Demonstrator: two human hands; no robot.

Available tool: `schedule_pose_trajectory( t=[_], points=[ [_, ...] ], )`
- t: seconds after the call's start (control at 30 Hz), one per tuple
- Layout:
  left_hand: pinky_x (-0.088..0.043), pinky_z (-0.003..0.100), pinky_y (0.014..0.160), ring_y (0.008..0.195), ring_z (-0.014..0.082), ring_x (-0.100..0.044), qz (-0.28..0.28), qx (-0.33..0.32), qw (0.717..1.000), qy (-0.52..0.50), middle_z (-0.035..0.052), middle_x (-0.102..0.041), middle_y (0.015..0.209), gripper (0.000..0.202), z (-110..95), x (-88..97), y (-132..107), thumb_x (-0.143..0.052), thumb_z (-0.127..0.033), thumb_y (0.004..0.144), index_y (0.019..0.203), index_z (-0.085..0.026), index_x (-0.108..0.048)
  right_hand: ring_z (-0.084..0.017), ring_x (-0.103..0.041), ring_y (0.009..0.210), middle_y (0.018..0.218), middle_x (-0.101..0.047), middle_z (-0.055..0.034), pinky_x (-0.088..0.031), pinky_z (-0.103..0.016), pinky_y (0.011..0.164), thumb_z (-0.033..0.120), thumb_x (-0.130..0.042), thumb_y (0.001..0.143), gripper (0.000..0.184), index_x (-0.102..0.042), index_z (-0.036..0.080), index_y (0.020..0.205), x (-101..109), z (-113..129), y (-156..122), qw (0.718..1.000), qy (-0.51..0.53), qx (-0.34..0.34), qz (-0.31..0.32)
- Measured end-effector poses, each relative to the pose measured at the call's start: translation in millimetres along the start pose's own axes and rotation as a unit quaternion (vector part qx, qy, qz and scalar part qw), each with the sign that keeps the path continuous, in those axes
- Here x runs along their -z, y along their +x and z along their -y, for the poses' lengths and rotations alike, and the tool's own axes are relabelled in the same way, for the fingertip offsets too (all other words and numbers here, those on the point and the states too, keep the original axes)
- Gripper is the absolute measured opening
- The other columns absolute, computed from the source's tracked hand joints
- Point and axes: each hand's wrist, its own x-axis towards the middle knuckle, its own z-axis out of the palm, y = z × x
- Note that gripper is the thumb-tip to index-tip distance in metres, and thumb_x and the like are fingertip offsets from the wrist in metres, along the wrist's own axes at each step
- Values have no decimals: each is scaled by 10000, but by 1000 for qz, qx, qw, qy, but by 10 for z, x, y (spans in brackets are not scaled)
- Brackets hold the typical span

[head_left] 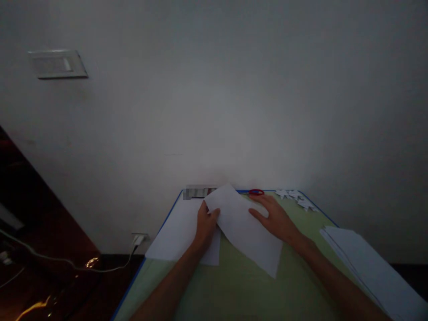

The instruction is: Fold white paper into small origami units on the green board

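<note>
A white sheet of paper (239, 223) is held at a slant above the green tabletop. My left hand (206, 225) pinches its left edge, thumb on top. My right hand (274, 218) is at the sheet's right side with thumb and fingers apart; whether it touches the paper I cannot tell. Another white sheet (177, 229) lies flat on the left of the table, partly under my left forearm. Just beyond my right fingertips lies a pair of scissors (256, 192) with red handles.
White paper cut-outs with pointed edges (296, 196) lie at the table's far right corner. A stack of white sheets (371, 267) sits along the right edge. The blue-edged green table (234, 290) stands against a wall (234, 98). A cable (83, 269) runs to a socket at left.
</note>
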Motion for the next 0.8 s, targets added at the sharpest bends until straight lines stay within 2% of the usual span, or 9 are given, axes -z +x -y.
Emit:
schedule_pose_trajectory(
  t=[0.1, 0.23, 0.3, 0.4, 0.5, 0.57, 0.7, 0.8],
  points=[
    [-572, 363, 793, 966, 300, -704, 24, 14, 999, -14, 106, -758, 1029, 400, -32, -27, 18, -744, -122, 694, 1087, -183, -704, -296, -611, 1238, 1358, -636, -147, -467, -564, 1084, 460, -637, 906, 561, -560, 217, 1406, -104, -317, 167, 993, 84, -63, -59],
    [-566, 368, 815, 977, 320, -710, 56, 34, 997, -44, 122, -762, 1037, 373, -57, -62, 37, -782, -151, 692, 1061, -162, -727, -305, -628, 1241, 1385, -619, -173, -519, -549, 1049, 566, -697, 834, 749, -481, 193, 1446, -174, -559, 180, 958, 199, -183, -93],
    [-566, 362, 803, 981, 331, -712, 75, 49, 994, -64, 129, -763, 1034, 376, -77, -73, 32, -799, -163, 691, 1060, -157, -734, -312, -647, 1223, 1401, -618, -163, -545, -541, 1024, 575, -742, 796, 795, -464, 217, 1448, -165, -585, 135, 941, 237, -227, -84],
    [-568, 359, 784, 975, 339, -715, 106, 65, 990, -70, 140, -763, 1045, 407, -101, -82, 17, -810, -199, 710, 1106, -154, -731, -327, -699, 1141, 1346, -661, -165, -622, -491, 889, 554, -799, 748, 869, -425, 232, 1463, -130, -545, 82, 900, 313, -296, -66],
    [-574, 371, 780, 987, 349, -713, 109, 87, 988, -65, 148, -757, 1085, 432, -69, -82, 18, -809, -237, 731, 1146, -162, -716, -335, -740, 1032, 1239, -723, -142, -648, -459, 759, 508, -841, 717, 865, -446, 249, 1441, -105, -480, 71, 866, 383, -319, -40],
    [-577, 376, 786, 1029, 359, -703, 74, 110, 989, -59, 156, -744, 1137, 483, -10, -74, 33, -832, -235, 712, 1172, -171, -697, -324, -750, 986, 1183, -746, -126, -644, -447, 759, 480, -856, 705, 739, -548, 237, 1331, -95, -452, 77, 865, 394, -308, -34],
    [-578, 395, 821, 1074, 362, -696, -11, 170, 984, -42, 188, -693, 1257, 729, 91, -56, 54, -899, -240, 658, 1318, -188, -594, -290, -747, 930, 1083, -766, -107, -633, -407, 766, 480, -849, 705, 489, -656, 213, 1066, -44, -416, 104, 895, 343, -271, -83],
    [-586, 404, 799, 1012, 356, -722, 27, 193, 980, -34, 205, -711, 1211, 802, 68, -75, 27, -910, -296, 662, 1363, -184, -537, -257, -731, 821, 935, -763, -79, -616, -367, 694, 507, -818, 729, 376, -660, 227, 924, 27, -374, 129, 919, 277, -254, -120]
  ],
)
